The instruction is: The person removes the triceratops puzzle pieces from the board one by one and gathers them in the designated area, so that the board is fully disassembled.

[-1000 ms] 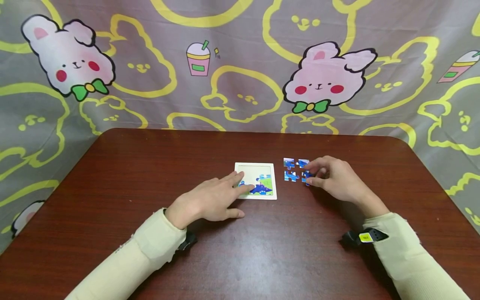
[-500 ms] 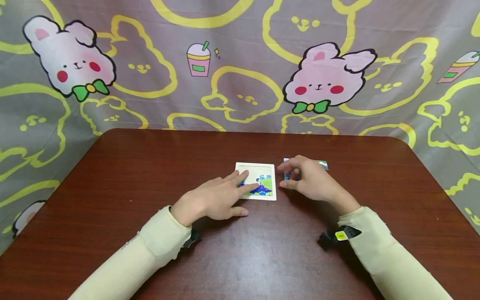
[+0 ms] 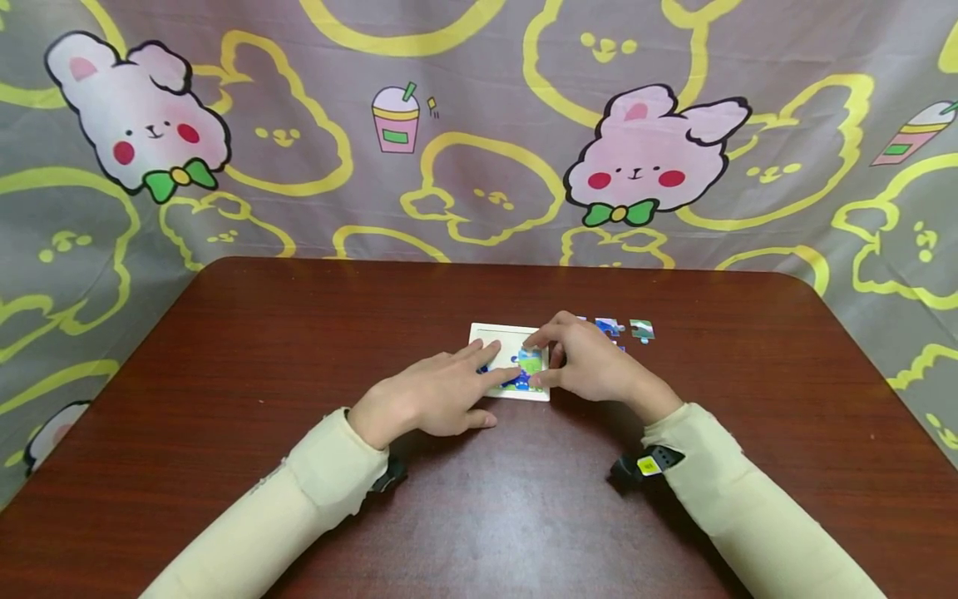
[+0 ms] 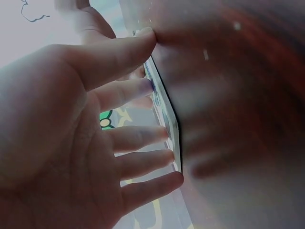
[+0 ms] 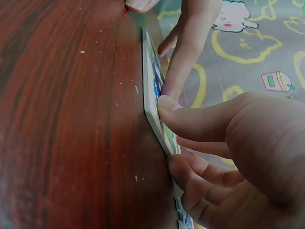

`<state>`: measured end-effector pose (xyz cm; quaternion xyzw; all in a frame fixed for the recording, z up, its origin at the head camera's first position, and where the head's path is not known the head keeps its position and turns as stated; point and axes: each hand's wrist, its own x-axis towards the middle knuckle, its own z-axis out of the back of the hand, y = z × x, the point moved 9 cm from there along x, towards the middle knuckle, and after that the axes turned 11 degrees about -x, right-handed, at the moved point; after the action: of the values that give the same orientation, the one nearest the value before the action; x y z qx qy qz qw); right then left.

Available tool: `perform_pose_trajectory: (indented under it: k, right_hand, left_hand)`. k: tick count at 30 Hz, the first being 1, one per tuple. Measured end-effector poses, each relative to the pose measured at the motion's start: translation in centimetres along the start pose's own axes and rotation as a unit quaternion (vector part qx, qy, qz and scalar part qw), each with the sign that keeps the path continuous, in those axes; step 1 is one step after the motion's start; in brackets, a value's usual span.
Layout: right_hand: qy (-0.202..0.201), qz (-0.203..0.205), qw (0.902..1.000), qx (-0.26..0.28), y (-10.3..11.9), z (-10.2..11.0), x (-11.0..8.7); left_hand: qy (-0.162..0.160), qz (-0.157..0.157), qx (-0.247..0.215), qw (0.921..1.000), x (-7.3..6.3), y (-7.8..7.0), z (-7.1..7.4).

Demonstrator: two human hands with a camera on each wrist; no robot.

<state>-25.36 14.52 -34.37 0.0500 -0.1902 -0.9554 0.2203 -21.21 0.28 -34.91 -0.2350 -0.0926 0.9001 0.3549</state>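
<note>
Two-handed, risked skewing the puzzle tray [image 3: 524,394] on the table [image 3: 299,316] by uneven pressure from the left hand [image 3: 430,395], spread across it, or dislodging laid pieces [image 3: 530,364] by a brush from the right hand [image 3: 595,358], bent at the edge near loose pieces [image 3: 640,329], impossible to tell whether pinching one.

The person wears long, pale cream sleeves; the left sleeve [image 3: 224,532] has a looser, wider cuff [image 3: 337,470] and a short ragged line along its outer edge. On the right sleeve [image 3: 756,507] sits a black strap [image 3: 669,456] with a yellow tag [image 3: 649,466] — its dark print too small to read — beside a small black device [image 3: 624,472]. Both the left hand [image 3: 430,391] and right hand [image 3: 595,359] are bare.
</note>
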Motion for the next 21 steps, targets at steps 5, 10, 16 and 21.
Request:
perform_pose_trajectory:
  k: [5, 10, 16, 21]
  right_hand:
    - [0.011, -0.001, 0.9999, 0.004, 0.02, -0.22, 0.1]
    - [0.015, 0.013, 0.9998, 0.005, 0.38, -0.22, 0.29]
    - [0.018, 0.012, 0.9998, 0.001, 0.55, -0.28, 0.71]
    - [0.019, 0.003, 0.9998, -0.001, 0.42, -0.34, 1.02]
  left_hand:
    - [0.0, 0.007, 0.002, 1.0, 0.08, 0.05, -0.04]
    - [0.0, 0.011, 0.014, 0.9998, 0.11, 0.02, -0.02]
    - [-0.001, 0.015, 0.016, 0.9998, 0.15, 0.05, -0.05]
    - [-0.003, 0.015, 0.017, 0.9997, 0.2, -0.01, -0.05]
